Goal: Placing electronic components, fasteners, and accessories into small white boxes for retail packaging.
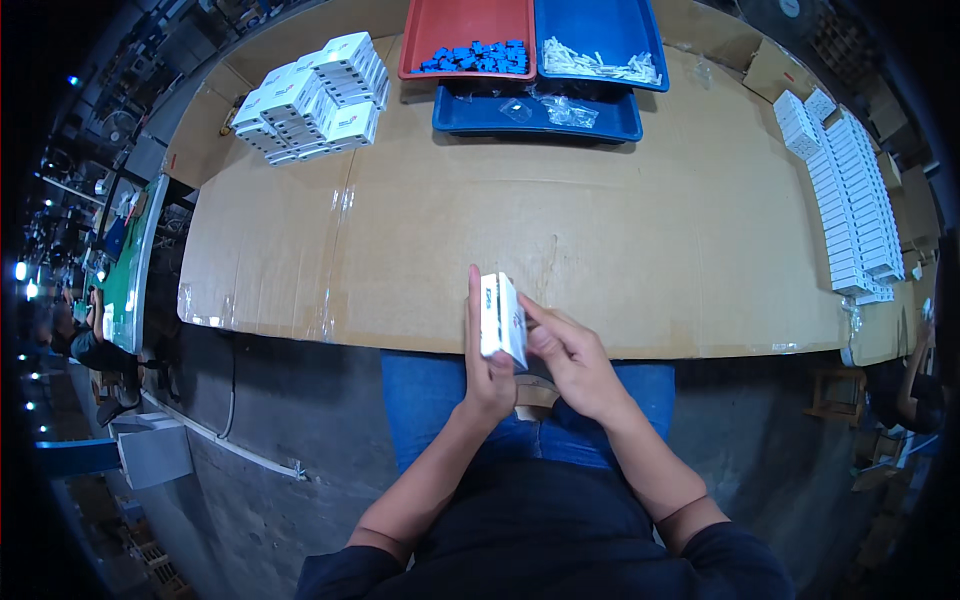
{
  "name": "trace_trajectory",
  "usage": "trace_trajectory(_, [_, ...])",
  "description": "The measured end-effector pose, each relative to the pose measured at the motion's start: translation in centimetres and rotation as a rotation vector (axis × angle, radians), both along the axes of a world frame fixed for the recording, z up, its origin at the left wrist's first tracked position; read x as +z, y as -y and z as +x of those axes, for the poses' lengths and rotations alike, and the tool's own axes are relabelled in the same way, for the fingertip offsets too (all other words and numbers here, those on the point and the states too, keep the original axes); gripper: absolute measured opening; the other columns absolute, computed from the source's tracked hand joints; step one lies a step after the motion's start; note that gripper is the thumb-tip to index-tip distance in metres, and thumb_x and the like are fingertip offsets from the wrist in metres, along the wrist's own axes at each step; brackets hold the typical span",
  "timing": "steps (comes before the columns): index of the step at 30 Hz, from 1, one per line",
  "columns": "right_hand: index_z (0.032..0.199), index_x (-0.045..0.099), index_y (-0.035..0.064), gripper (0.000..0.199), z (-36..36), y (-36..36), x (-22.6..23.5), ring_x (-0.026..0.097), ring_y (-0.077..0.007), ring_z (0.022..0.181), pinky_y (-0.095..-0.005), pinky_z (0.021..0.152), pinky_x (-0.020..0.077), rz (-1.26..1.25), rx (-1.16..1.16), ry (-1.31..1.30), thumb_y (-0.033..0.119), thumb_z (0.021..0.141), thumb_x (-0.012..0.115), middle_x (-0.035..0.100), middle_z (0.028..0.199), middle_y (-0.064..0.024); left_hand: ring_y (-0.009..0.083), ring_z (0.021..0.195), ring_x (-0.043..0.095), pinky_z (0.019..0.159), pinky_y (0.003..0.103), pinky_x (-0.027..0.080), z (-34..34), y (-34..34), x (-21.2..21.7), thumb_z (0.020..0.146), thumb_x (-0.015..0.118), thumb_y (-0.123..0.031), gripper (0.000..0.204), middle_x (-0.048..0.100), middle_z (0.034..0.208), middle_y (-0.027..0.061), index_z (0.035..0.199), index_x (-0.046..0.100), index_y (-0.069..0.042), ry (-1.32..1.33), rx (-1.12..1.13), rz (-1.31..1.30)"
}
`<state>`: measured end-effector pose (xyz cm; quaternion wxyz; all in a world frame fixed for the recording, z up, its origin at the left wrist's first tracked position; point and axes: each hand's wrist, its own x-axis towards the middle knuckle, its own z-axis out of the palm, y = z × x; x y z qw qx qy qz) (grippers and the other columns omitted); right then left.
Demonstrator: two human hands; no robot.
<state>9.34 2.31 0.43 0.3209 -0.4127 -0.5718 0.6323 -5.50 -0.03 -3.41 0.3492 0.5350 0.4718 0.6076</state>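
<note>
Just above my lap, at the table's near edge, a small white carton [503,315] with dark print stands on edge between my hands. A narrow gap or seam runs down it, and I cannot tell whether that is a flap or a second carton. My left hand [484,370] presses along its left side with the fingers stretched upward and the thumb at the bottom. From the right, my right hand [575,362] grips it with bent fingers and thumb. Part of the carton's lower end is hidden by my hands.
White cartons [310,105] are stacked at the far left; long rows of them [850,205] line the right side. At the back, a red tray [465,22] holds blue parts, a blue tray [600,25] white sticks, and a lower blue tray [470,118] clear plastic. Cardboard [600,230] covers the table.
</note>
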Motion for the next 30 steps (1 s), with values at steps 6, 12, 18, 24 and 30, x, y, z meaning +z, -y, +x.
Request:
trace_trajectory(6, [0.15, 0.056, 0.0078, 0.084, 1.3, -1.2, 0.6, 0.052, -0.0438, 0.137, -0.0521, 0.114, 0.0429, 0.846, 0.065, 0.316, 0.045, 0.079, 0.083, 0.051, 0.149, -0.0247, 0.0272, 0.128, 0.062, 0.108, 0.044, 0.052, 0.1, 0.3, 2.6, 0.104, 0.017, -0.074, 0.087, 0.056, 0.143, 0.0168, 0.157, 0.035, -0.008, 0.798, -0.291, -0.682])
trace_trajectory(12, [0.127, 0.065, 0.0015, 0.079, 1.2, -2.6, -0.1, 0.06, -0.0415, 0.124, -0.0557, 0.11, 0.045, 0.982, 0.097, 0.237, 0.055, 0.073, 0.086, 0.062, 0.135, -0.0208, 0.0268, 0.125, 0.063, 0.102, 0.044, 0.056, 0.8, 0.7, 3.1, 0.105, 0.018, -0.072, 0.081, 0.06, 0.134, 0.0151, 0.148, 0.043, -0.008, 0.904, -0.332, -0.754])
trace_trajectory(18, [0.127, 0.065, -0.0042, 0.078, 0.9, -2.4, -2.0, 0.065, -0.0435, 0.122, -0.0524, 0.106, 0.0495, 0.945, 0.025, -0.026, 0.05, 0.076, 0.086, 0.064, 0.133, -0.0265, 0.0263, 0.124, 0.063, 0.1, 0.043, 0.057, 1.3, 0.6, 3.7, 0.108, 0.018, -0.068, 0.076, 0.06, 0.133, 0.0141, 0.148, 0.043, -0.009, 0.897, -0.338, -0.736])
trace_trajectory(24, [0.126, 0.066, -0.0075, 0.077, 0.8, -2.3, -1.9, 0.065, -0.0443, 0.121, -0.0515, 0.104, 0.0507, 1.001, 0.03, 0.022, 0.048, 0.077, 0.087, 0.065, 0.132, -0.0288, 0.0268, 0.122, 0.065, 0.099, 0.042, 0.057, 1.0, 0.7, 3.3, 0.109, 0.02, -0.065, 0.072, 0.062, 0.131, 0.0142, 0.147, 0.044, -0.009, 0.918, -0.337, -0.793])
trace_trajectory(30, [0.148, 0.05, -0.0066, 0.087, 0.4, -0.7, -3.2, 0.061, -0.0375, 0.13, -0.0455, 0.111, 0.0464, 0.412, -0.286, -0.403, 0.061, 0.095, 0.067, 0.059, 0.14, -0.0278, 0.0313, 0.118, 0.068, 0.098, 0.046, 0.057, 0.4, -0.1, 1.7, 0.109, 0.022, -0.066, 0.075, 0.065, 0.13, 0.0184, 0.147, 0.047, -0.007, 1.007, -0.42, -0.759])
